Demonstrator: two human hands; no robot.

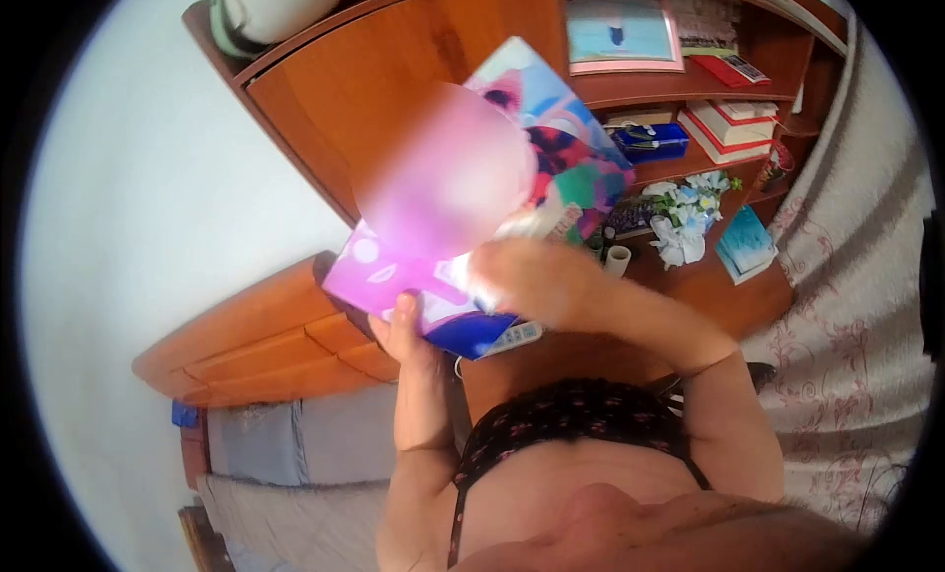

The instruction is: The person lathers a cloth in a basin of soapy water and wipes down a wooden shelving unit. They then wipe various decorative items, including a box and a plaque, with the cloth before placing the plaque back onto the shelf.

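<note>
My left hand (404, 331) grips the lower left edge of a flat, colourful printed board or large book (581, 168), its thumb on the front and its other fingers behind. The board is tilted and held up in front of the cabinet, with pink, blue and dark red patterns; part of its print is blurred. Across its lower middle lies my right hand (527, 277), smeared by motion, with its fingers closed around a white cloth or tissue (461, 275). The cloth is against the board's face. Its exact kind is hard to make out.
Behind stands a wooden cabinet (394, 55) with a framed picture (618, 35), thick books (730, 129) and a blue case (650, 142). Pale blue flowers (689, 218) and a teal book (748, 245) are on the desk (689, 301). A curtain (837, 306) hangs right; a bed (295, 503) is lower left.
</note>
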